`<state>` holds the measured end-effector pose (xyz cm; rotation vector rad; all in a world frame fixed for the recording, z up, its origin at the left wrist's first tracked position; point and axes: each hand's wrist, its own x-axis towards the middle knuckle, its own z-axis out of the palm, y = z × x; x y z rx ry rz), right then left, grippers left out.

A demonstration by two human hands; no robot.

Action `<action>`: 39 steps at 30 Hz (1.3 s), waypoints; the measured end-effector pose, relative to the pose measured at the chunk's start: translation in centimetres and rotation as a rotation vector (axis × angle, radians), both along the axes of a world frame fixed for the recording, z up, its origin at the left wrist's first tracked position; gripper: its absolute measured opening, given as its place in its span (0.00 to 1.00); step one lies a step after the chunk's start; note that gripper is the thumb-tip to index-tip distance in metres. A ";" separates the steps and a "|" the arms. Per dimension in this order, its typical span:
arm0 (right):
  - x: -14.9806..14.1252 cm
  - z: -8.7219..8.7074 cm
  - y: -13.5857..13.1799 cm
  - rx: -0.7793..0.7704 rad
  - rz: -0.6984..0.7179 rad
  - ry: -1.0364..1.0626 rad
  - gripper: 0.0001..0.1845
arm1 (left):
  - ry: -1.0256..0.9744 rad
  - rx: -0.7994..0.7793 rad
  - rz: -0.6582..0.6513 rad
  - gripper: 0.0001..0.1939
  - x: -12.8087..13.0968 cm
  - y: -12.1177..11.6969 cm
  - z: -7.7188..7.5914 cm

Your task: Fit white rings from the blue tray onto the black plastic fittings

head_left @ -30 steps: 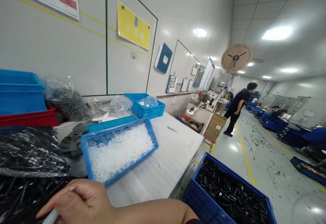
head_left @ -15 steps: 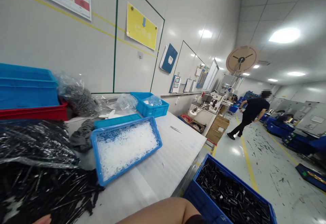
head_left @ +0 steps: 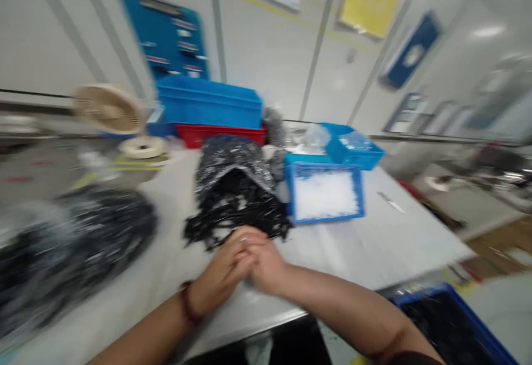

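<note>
My left hand (head_left: 222, 268), with a ring and a dark red wrist band, and my right hand (head_left: 268, 265) meet over the near part of the white table (head_left: 245, 307). Their fingers are closed and pressed together; anything between them is hidden, and motion blurs the view. Right behind the hands lies a heap of thin black strips (head_left: 233, 210), spilling from an open black plastic bag (head_left: 235, 152). To the right, a blue tray (head_left: 328, 220) holds many small white, ring-like pieces (head_left: 326, 193).
Blue bins (head_left: 208, 102) sit on a red bin (head_left: 191, 137) by the wall. A beige fan (head_left: 143, 147) stands left, behind a clear bag of black pieces (head_left: 103, 243). A knife-like tool (head_left: 390, 202) lies right. A blue crate (head_left: 474, 315) of black parts stands below the table edge.
My view has swung left from the aisle and the walking person to the table. Both hands now show, joined before the black strips; before, only a fingertip and a forearm were visible.
</note>
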<state>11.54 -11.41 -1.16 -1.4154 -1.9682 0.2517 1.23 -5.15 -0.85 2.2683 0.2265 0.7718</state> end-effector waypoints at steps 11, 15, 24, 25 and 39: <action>0.6 -0.8 -0.3 0.090 0.038 0.226 0.18 | 0.037 -0.160 -0.158 0.16 -1.6 0.8 1.1; 1.1 -0.6 -0.2 0.053 -0.002 0.219 0.20 | 0.058 -0.180 -0.154 0.20 -1.9 1.1 0.9; 3.7 1.1 0.0 -0.061 -0.113 0.469 0.22 | 0.203 -0.191 -0.008 0.11 -1.9 1.6 1.4; 3.9 1.3 -0.1 -0.047 -0.114 0.384 0.22 | 0.215 -0.143 0.021 0.11 -2.1 1.9 1.6; 4.0 1.5 -0.1 0.350 -0.278 -0.600 0.13 | 0.179 -0.062 0.040 0.16 -3.6 4.2 2.7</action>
